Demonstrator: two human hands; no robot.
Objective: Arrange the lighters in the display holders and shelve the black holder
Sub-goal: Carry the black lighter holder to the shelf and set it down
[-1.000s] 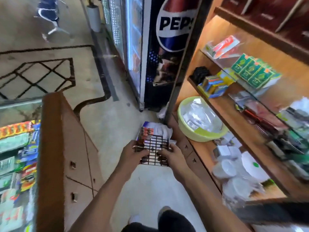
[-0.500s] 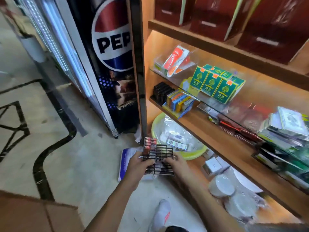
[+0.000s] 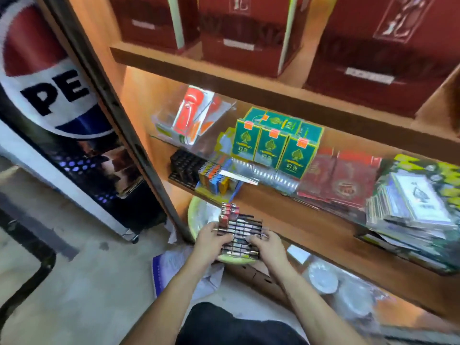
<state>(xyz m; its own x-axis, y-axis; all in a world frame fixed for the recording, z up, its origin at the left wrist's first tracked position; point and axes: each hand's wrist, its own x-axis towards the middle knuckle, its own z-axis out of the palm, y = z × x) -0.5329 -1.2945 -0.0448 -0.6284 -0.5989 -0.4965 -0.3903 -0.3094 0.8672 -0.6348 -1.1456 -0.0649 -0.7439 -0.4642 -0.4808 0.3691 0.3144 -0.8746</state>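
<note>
The holder [image 3: 242, 235], a black grid, is held roughly level over a pale green bowl [image 3: 193, 220], just below the middle shelf [image 3: 286, 207]. A few red lighters [image 3: 229, 214] stand in its far left corner; the other slots look mostly bare. The left hand [image 3: 211, 241] grips the left edge and the right hand [image 3: 267, 247] the right edge, fingers curled round the frame. On the shelf above sit a dark rack [image 3: 185, 168] and green boxes [image 3: 271, 145]. A Pepsi cooler [image 3: 49, 95] stands to the left.
</note>
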